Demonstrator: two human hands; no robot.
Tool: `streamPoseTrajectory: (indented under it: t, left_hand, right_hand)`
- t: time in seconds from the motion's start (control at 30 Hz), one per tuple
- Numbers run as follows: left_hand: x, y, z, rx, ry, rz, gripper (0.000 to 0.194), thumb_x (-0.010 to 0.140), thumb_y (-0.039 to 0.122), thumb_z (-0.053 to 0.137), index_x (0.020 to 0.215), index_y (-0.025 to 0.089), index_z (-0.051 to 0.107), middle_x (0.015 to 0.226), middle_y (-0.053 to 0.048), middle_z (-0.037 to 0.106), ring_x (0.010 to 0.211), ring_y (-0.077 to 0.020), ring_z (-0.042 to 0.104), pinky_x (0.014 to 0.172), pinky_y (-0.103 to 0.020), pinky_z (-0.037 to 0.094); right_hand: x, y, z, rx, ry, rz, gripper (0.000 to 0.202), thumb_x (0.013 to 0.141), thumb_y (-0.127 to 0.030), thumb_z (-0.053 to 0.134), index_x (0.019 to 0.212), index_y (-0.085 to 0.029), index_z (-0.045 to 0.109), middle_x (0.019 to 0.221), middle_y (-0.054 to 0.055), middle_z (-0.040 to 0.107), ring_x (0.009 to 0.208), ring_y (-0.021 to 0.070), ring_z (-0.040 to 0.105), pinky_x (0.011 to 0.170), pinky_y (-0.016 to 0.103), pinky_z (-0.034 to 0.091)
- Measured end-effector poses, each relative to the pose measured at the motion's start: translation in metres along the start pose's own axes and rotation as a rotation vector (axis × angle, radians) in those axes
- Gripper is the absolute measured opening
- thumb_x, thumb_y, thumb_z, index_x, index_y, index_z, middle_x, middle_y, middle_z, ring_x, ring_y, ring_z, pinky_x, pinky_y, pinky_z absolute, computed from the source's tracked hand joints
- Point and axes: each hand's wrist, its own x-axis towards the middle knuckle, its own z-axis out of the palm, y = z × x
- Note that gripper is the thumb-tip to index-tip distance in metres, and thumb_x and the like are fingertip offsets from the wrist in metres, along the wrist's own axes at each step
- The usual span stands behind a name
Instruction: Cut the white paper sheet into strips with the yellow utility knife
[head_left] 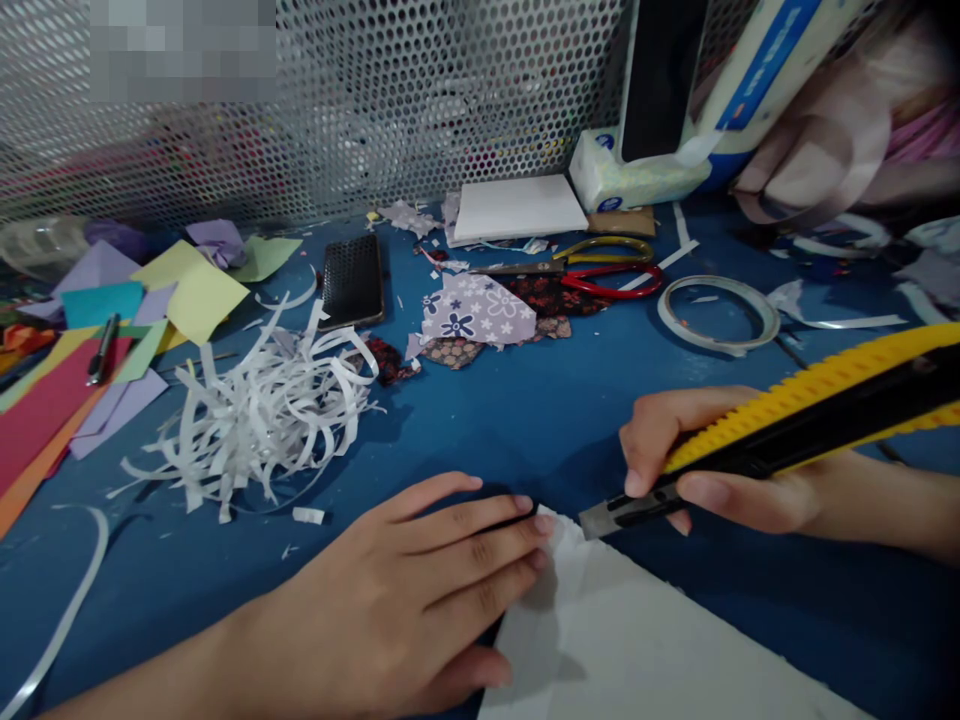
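A white board or thick sheet (660, 640) lies at the bottom of the view, one corner pointing away from me. My left hand (427, 580) rests flat with fingers stretched out, its fingertips on that corner and the left edge. In my right hand (720, 470) is a yellow and black utility knife (825, 400), gripped near its front end. The knife's short metal blade points left and down, at the board's edge close to the corner. Whether the blade touches the board I cannot tell.
White paper strips (270, 410) lie heaped at left, near coloured paper (60, 390) and a pen (103, 350). Farther back are a dark phone (352, 280), patterned fabric-like scraps (480, 310), red-and-yellow-handled scissors (607, 268), a tape roll (718, 315) and a perforated metal panel (420, 100).
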Motion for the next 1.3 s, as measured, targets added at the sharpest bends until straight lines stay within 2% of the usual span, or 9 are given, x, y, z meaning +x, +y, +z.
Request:
streamPoseTrajectory:
  t: [0.17, 0.3, 0.37, 0.47, 0.6, 0.83, 1.17, 1.3]
  left_hand:
    - [-0.001, 0.000, 0.000, -0.004, 0.010, -0.003, 0.041, 0.111, 0.039, 0.042, 0.131, 0.011, 0.065, 0.144, -0.004, 0.064, 0.140, -0.0177, 0.054, 0.130, -0.034, 0.019]
    - [-0.001, 0.000, 0.000, -0.003, 0.006, -0.006, 0.041, 0.111, 0.040, 0.044, 0.130, 0.012, 0.065, 0.145, -0.004, 0.063, 0.140, -0.0178, 0.054, 0.130, -0.034, 0.019]
    - [0.000, 0.000, 0.000, -0.005, 0.001, -0.006, 0.041, 0.110, 0.041, 0.045, 0.131, 0.012, 0.064, 0.145, -0.005, 0.062, 0.140, -0.0174, 0.053, 0.130, -0.034, 0.019]
    - [0.000, 0.000, 0.000, -0.008, 0.016, -0.008, 0.040, 0.111, 0.039, 0.042, 0.132, 0.012, 0.064, 0.145, -0.005, 0.063, 0.141, -0.0168, 0.053, 0.130, -0.033, 0.019]
    - [0.000, 0.000, 0.001, 0.000, 0.004, -0.001, 0.042, 0.112, 0.039, 0.039, 0.132, 0.012, 0.064, 0.146, -0.004, 0.061, 0.140, -0.0180, 0.053, 0.129, -0.034, 0.018]
    - [0.001, 0.001, -0.002, 0.004, 0.001, 0.001, 0.041, 0.112, 0.039, 0.041, 0.131, 0.012, 0.065, 0.146, -0.003, 0.061, 0.140, -0.0178, 0.054, 0.129, -0.033, 0.018]
    - [0.000, 0.001, 0.000, -0.004, 0.017, -0.002, 0.036, 0.111, 0.035, 0.043, 0.128, 0.012, 0.066, 0.142, -0.002, 0.065, 0.139, -0.0174, 0.054, 0.129, -0.032, 0.017]
    - [0.000, 0.001, 0.002, 0.001, 0.037, -0.002, 0.034, 0.111, 0.035, 0.045, 0.127, 0.013, 0.067, 0.141, -0.001, 0.066, 0.138, -0.0169, 0.056, 0.129, -0.030, 0.016]
  right_hand:
    - [-0.002, -0.005, -0.001, 0.007, 0.021, 0.049, 0.033, 0.092, -0.055, 0.068, 0.087, -0.023, 0.071, 0.061, 0.000, 0.063, 0.050, 0.0123, 0.058, 0.050, 0.024, 0.042]
    - [0.000, 0.002, -0.005, 0.003, -0.036, -0.045, 0.026, 0.095, -0.048, 0.067, 0.089, -0.023, 0.071, 0.062, -0.001, 0.063, 0.048, 0.0114, 0.059, 0.046, 0.021, 0.043]
    - [0.002, 0.005, -0.006, -0.006, -0.020, -0.087, 0.026, 0.095, -0.047, 0.066, 0.090, -0.022, 0.071, 0.060, -0.001, 0.063, 0.046, 0.0119, 0.060, 0.044, 0.021, 0.043]
    - [0.003, 0.006, -0.006, -0.035, 0.009, -0.080, 0.030, 0.094, -0.049, 0.066, 0.088, -0.021, 0.071, 0.059, 0.000, 0.064, 0.045, 0.0133, 0.060, 0.044, 0.023, 0.045]
    - [0.004, 0.002, -0.006, -0.052, -0.034, -0.065, 0.029, 0.094, -0.049, 0.066, 0.088, -0.021, 0.071, 0.060, 0.000, 0.064, 0.045, 0.0130, 0.060, 0.044, 0.023, 0.045]
    - [0.006, 0.001, -0.004, -0.069, -0.052, -0.136, 0.028, 0.096, -0.047, 0.064, 0.088, -0.021, 0.070, 0.060, 0.000, 0.063, 0.044, 0.0106, 0.060, 0.043, 0.019, 0.044]
    - [0.001, -0.004, -0.013, -0.108, -0.133, -0.010, 0.029, 0.097, -0.051, 0.062, 0.094, -0.024, 0.071, 0.071, 0.001, 0.065, 0.054, 0.0108, 0.063, 0.051, 0.019, 0.048]
    - [0.000, -0.002, -0.013, -0.070, -0.107, -0.004, 0.026, 0.096, -0.050, 0.064, 0.095, -0.025, 0.071, 0.071, -0.001, 0.064, 0.056, 0.0117, 0.064, 0.052, 0.021, 0.047]
